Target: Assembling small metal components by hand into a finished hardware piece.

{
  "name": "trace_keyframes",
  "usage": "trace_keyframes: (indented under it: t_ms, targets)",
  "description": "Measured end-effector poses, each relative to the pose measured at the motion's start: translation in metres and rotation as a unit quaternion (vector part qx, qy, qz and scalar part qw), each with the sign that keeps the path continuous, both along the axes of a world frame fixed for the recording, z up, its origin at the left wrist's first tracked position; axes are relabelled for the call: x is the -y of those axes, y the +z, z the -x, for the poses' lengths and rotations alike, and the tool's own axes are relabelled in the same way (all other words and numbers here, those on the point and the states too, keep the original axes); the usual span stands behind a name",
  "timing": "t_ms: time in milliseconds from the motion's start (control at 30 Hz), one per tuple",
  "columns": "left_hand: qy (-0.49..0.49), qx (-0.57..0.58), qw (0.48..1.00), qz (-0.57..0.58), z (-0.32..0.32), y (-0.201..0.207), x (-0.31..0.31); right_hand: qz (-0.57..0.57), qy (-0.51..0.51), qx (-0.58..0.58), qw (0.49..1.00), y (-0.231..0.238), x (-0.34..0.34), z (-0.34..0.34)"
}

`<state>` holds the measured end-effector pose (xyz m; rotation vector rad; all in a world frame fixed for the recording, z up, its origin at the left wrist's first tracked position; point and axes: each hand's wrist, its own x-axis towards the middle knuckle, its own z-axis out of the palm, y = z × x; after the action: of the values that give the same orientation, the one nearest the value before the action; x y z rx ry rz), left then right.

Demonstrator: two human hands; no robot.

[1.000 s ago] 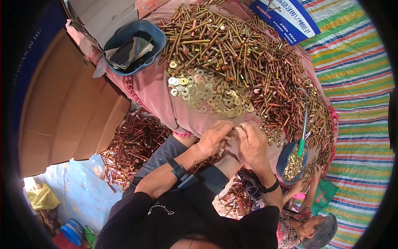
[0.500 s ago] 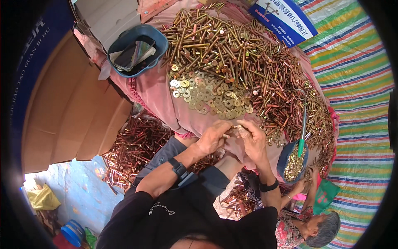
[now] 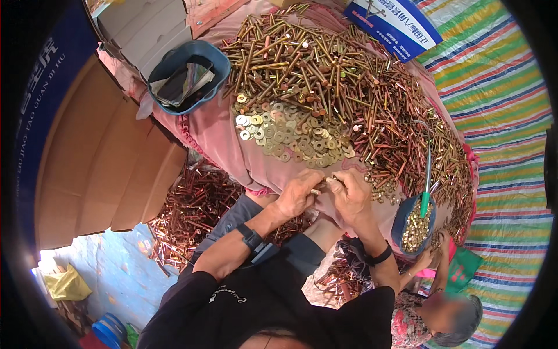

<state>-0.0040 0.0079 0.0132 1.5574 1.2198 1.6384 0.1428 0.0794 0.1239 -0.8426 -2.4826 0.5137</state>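
Observation:
In front of my lap, over the near edge of the pink cloth [image 3: 264, 168], my two hands work close together. The fingers of my left hand [image 3: 297, 193] are closed around a bolt [image 3: 315, 191], whose end pokes out beside the fingers. My right hand [image 3: 352, 195] pinches a small metal piece at its fingertips, too small to tell nut from washer. Just beyond the hands lies a heap of flat washers [image 3: 305, 139]. Behind it spreads a large pile of brassy and reddish bolts [image 3: 325, 70]. Small nuts [image 3: 381, 189] lie scattered beside my right hand.
A blue tub of nuts [image 3: 401, 224] with a green-handled tool [image 3: 426, 200] stands at right. Another blue tub [image 3: 224, 67] holds papers at far left. Cardboard [image 3: 99, 168] borders the left. More bolts [image 3: 195, 203] lie below the cloth. A co-worker's hands [image 3: 439, 250] are at lower right.
My right fingertips have drawn slightly apart from the left ones, and the small piece has tilted with them. My left hand stays nearly in place. The whole view has shifted a little.

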Motion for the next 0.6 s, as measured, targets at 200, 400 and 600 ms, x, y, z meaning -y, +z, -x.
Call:
trace_keyframes:
  t_ms: [200,400,600]
  targets:
    - [0.017,-0.018,1.000,-0.015,-0.001,-0.007,-0.001,0.046,-0.073,0.070,0.994,0.014,0.010,0.003]
    - [0.002,-0.026,0.999,-0.018,0.000,-0.009,0.000,-0.069,0.024,-0.036,0.997,0.009,0.002,0.004]
    - [0.003,-0.039,0.999,-0.013,0.000,-0.012,-0.001,0.051,-0.061,0.090,0.993,0.010,0.008,0.000]
